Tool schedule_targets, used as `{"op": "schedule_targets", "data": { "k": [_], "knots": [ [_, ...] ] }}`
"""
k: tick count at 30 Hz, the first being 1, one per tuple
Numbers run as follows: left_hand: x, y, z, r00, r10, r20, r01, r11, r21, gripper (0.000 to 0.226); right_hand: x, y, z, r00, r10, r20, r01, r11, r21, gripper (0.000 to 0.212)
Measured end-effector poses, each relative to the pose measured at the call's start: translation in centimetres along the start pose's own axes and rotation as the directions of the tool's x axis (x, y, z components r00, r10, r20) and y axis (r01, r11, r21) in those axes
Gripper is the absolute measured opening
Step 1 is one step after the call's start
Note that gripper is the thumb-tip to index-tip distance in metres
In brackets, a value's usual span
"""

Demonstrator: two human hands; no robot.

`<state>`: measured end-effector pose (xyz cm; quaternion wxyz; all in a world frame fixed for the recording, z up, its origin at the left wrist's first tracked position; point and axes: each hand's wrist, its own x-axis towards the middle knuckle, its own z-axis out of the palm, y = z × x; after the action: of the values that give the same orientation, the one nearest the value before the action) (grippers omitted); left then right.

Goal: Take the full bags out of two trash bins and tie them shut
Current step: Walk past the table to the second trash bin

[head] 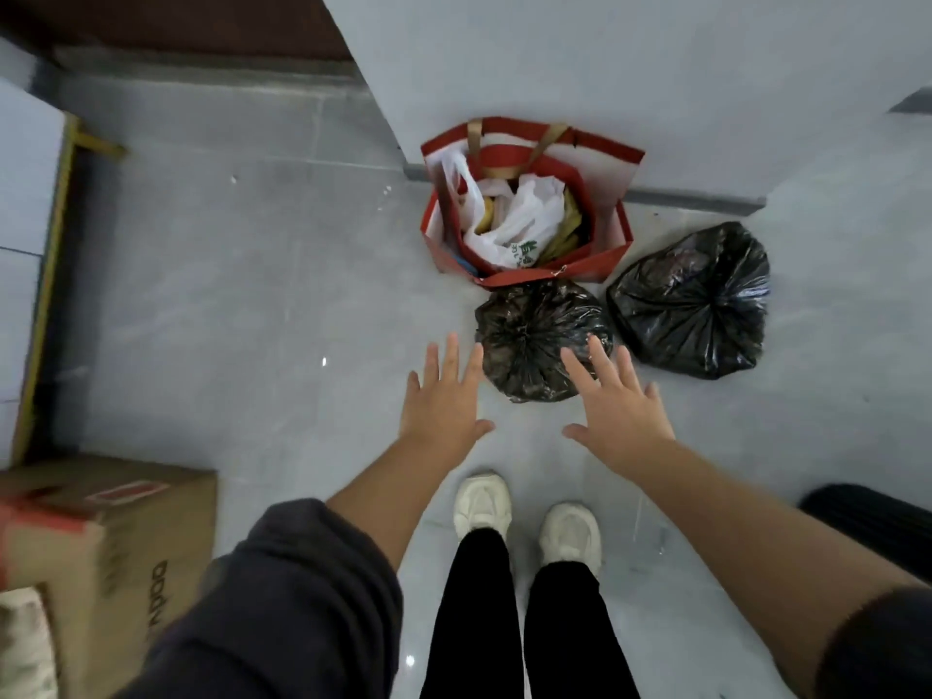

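Head view: both hands spread over two black trash bags on the floor.

Left hand (444,396) and right hand (620,411) are released, fingers straight and splayed, palms down, grasping nothing. The nearer black bag (529,340) lies on the grey tiled floor (252,295) between the two hands, and the right fingertips overlap its edge; whether they touch it I cannot tell. The second black bag (691,300) sits just beside it to the right, and both have their tops gathered tight. A red paper carrier (580,267) holding white plastic bags stands behind them against the wall. A cardboard box (116,522) sits at lower left, and white shoes (481,502) show below the hands.
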<state>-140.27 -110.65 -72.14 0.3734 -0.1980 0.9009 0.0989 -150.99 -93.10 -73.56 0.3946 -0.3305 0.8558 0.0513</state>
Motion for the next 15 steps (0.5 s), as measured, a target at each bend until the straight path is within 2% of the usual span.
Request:
{"op": "schedule_targets", "data": {
  "k": [4,8,11,15],
  "knots": [
    [-10.5,0.3,-3.4,0.996,-0.083,-0.01,0.083,0.996,-0.01,0.092,-9.0,-2.3,-3.8,1.0,-0.008,-0.027,0.009,1.0,0.021,0.09],
    [-20.8,1.3,-5.2,0.987,-0.097,-0.126,0.098,0.995,0.002,0.09,-18.0,-5.2,-5.4,0.996,0.008,-0.085,-0.005,1.0,0.029,0.088],
    [-28.5,2.2,-5.0,0.98,-0.102,-0.172,0.1,0.995,-0.025,0.086,-24.5,-7.4,-5.3,0.992,0.012,-0.126,-0.005,0.998,0.057,0.084],
    [-38.0,3.3,-1.8,0.961,-0.137,-0.239,0.127,0.99,-0.057,0.079,-32.9,-10.4,-2.7,0.976,0.018,-0.217,-0.016,1.0,0.011,0.077]
  ]
}}
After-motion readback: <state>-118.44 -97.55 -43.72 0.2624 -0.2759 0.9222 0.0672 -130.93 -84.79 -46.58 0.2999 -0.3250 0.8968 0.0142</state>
